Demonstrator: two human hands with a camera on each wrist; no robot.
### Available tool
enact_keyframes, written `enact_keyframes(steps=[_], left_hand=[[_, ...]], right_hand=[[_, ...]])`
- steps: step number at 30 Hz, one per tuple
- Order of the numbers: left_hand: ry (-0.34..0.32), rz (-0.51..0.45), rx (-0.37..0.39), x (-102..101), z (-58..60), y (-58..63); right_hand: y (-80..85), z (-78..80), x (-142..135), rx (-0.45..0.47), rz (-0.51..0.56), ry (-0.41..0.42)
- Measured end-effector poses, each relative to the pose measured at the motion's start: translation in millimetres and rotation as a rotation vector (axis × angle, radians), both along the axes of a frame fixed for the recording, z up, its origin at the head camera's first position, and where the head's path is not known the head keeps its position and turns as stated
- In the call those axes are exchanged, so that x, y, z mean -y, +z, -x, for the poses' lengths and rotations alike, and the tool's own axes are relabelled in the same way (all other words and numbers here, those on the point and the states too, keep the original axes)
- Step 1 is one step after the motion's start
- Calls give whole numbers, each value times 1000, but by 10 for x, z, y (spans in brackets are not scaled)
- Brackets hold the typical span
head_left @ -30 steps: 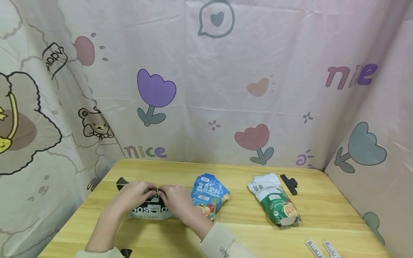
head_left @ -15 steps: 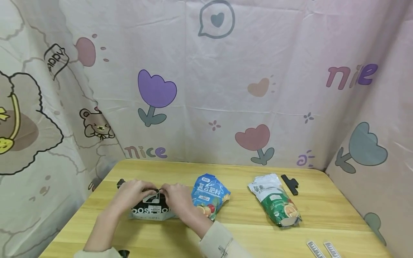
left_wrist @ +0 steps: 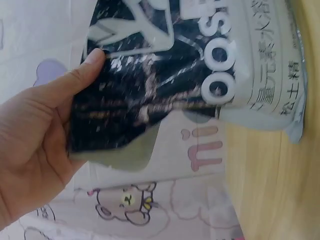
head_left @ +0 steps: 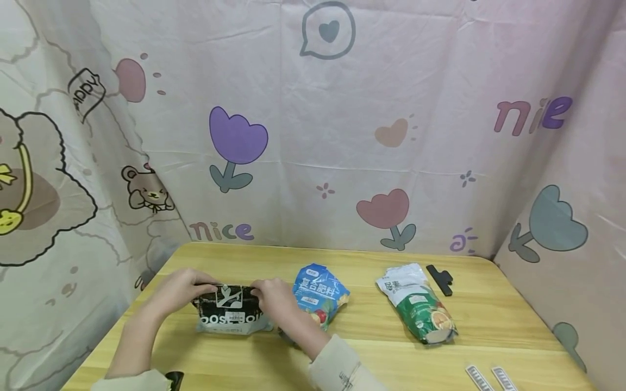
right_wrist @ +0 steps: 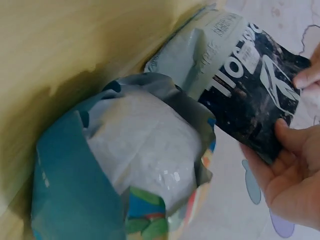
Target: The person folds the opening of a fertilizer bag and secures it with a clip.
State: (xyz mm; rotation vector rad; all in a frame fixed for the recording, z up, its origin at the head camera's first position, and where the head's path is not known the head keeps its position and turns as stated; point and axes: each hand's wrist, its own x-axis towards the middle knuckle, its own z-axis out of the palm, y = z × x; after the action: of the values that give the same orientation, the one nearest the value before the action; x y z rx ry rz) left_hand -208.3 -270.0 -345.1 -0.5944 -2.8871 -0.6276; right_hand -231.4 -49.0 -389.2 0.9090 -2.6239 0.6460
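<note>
A black-and-white bag (head_left: 233, 310) stands at the left of the table, its black top drawn flat into an edge. My left hand (head_left: 178, 290) pinches the upper left corner; in the left wrist view, the thumb of the left hand (left_wrist: 45, 120) lies on the black front. At the other top corner my right hand (head_left: 275, 296) pinches the edge, and in the right wrist view the right hand's (right_wrist: 295, 175) thumb presses the front with fingers behind. Close by my right forearm lies a blue bag (head_left: 320, 290), partly hidden by that arm.
A green-and-white bag (head_left: 418, 307) lies on the right of the table (head_left: 499, 304). Beside its top is a black clip (head_left: 440, 280). Two pale strips with dark marks (head_left: 478, 377) lie at the front right. A printed curtain (head_left: 313, 136) encloses the back and sides.
My hands have moved apart along the bag's top, from the middle to its two corners. More of the black front shows. The dark object behind my left hand has gone from sight.
</note>
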Motion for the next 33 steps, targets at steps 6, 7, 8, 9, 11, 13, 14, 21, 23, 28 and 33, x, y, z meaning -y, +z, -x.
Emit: enact_keyframes(steps=[6,7,8,9,11,13,14,21,23,28,33], left_hand=[[7,-36,27,61,-16,18],[8,-25,24,53,-12,19],[10,-11,23,37,-12,20],[15,8,18,18,-16,23],[25,63,-3,-26,-25,26],[30,127,-33,-78,-39,27],[30,155,-49,-107,-44,25],[21,240,-112,-270,-22,-67],[37,251,-130,-286,-9,-97],[59,248,-139,-299,20,-140],[64,233,-113,-299,35,-167]], right_hand=[[6,-1,-61,59,38,22],[11,-5,-67,61,41,22],[14,-7,-71,69,44,21],[18,-12,-73,73,41,20],[30,-27,-72,82,35,15],[42,-46,-58,76,16,4],[43,-53,-45,65,1,-2],[17,-70,125,-141,-107,34],[-7,-66,166,-183,-129,37],[-74,-43,202,-190,-137,-16],[-134,-10,200,-189,-118,-34]])
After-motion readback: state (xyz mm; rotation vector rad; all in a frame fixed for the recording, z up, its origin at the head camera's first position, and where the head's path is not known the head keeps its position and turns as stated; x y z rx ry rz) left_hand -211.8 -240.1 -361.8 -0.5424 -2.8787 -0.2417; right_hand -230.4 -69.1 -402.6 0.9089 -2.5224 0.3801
